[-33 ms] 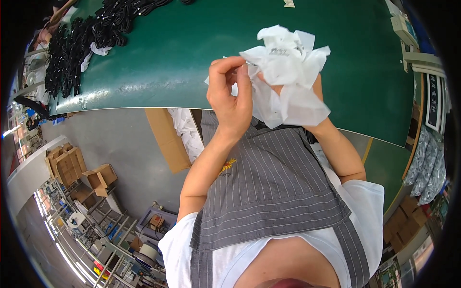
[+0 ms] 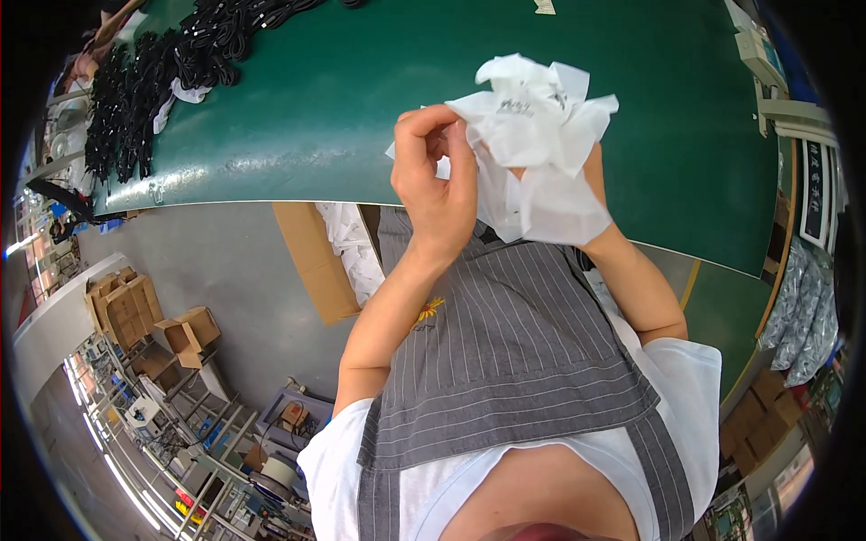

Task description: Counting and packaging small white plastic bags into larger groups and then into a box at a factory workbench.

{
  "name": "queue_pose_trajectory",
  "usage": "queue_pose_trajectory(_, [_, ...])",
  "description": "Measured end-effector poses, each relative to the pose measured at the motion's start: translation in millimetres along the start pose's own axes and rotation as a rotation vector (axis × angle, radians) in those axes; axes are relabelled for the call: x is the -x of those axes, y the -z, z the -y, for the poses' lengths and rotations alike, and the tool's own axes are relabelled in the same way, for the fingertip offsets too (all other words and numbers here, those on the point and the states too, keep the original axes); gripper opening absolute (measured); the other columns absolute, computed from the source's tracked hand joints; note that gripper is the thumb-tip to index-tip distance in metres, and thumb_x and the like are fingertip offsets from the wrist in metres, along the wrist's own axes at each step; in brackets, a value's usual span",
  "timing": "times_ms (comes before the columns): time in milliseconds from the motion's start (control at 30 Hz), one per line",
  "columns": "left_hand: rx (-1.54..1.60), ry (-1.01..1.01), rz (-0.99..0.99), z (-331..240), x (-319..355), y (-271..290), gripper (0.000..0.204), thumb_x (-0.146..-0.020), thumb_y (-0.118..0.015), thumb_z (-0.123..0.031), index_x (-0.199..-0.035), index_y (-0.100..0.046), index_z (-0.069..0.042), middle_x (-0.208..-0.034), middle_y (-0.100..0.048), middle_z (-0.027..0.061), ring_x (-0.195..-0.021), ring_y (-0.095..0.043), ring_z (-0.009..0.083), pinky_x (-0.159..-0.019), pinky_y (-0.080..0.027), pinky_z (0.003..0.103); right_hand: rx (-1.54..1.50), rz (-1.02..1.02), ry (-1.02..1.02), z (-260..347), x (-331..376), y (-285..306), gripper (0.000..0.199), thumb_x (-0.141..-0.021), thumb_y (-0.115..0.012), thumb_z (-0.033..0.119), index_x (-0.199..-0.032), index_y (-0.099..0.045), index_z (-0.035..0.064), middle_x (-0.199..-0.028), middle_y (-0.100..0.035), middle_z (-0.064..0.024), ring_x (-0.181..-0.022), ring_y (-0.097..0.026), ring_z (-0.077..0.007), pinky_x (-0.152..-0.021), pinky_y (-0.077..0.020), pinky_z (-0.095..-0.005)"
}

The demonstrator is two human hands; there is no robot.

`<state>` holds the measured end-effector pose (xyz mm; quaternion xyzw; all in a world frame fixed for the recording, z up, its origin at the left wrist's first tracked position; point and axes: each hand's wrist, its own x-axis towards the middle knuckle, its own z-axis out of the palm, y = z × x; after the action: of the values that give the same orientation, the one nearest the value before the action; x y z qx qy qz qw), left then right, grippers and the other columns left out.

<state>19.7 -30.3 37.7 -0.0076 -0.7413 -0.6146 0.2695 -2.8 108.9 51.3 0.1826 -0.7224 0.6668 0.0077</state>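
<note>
A crumpled bunch of thin white plastic bags (image 2: 541, 122), translucent and marked with small dark print, is held up over the near edge of the green table. My left hand (image 2: 437, 180) is closed, thumb and forefinger pinching the left corner of one bag. Behind the bunch is my right hand (image 2: 594, 173), mostly covered by it; its fingers are largely hidden, but it supports the bags from below and the right. A bit of white plastic also shows behind my left fingers.
Bundles of black cables (image 2: 212, 41) lie at the table's far left. The green table (image 2: 343, 108) ends just before my body. Below it stands an open cardboard box (image 2: 311, 261) with white bags inside. Clear plastic packs (image 2: 806, 316) hang at the right.
The bunch of bags has shifted slightly down and left, and its lower flap has folded inward. Both hands keep nearly the same place.
</note>
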Motion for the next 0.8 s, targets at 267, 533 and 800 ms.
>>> queue_pose_trajectory(267, [0.063,0.187,0.024,-11.8,-3.2,-4.0,0.022,-0.088,-0.05,0.002,-0.109,-0.046,0.0,-0.089,-0.05,0.0051,-0.065,-0.044,0.0048,-0.055,-0.039,0.019,0.11,-0.067,0.183,-13.9,-0.3,-4.7,0.03,-0.067,-0.069,0.013,-0.093,-0.061,0.0011,-0.091,-0.063,-0.012,-0.077,-0.062,-0.0251,-0.067,-0.0489,-0.0332])
queue_pose_trajectory(533, [0.077,0.199,0.008,-6.5,-2.6,6.6,0.017,-0.093,-0.048,-0.004,-0.109,-0.047,0.0,-0.095,-0.048,0.003,-0.082,-0.043,0.0064,-0.068,-0.038,0.019,-0.048,-0.115,-0.202,0.8,-14.4,19.8,0.029,-0.084,-0.063,0.015,-0.108,-0.061,-0.0005,-0.09,-0.064,-0.0046,-0.08,-0.058,-0.0118,-0.07,-0.0473,-0.0269])
queue_pose_trajectory(800, [0.133,0.202,0.098,-4.9,1.2,8.0,0.018,-0.093,-0.048,-0.006,-0.111,-0.047,-0.001,-0.092,-0.05,0.0013,-0.078,-0.045,0.0049,-0.07,-0.038,0.018,-0.153,-0.001,-0.164,-7.0,-12.0,6.1,0.024,-0.077,-0.068,0.01,-0.098,-0.062,0.0,-0.096,-0.063,-0.0067,-0.084,-0.059,-0.014,-0.074,-0.0473,-0.0276])
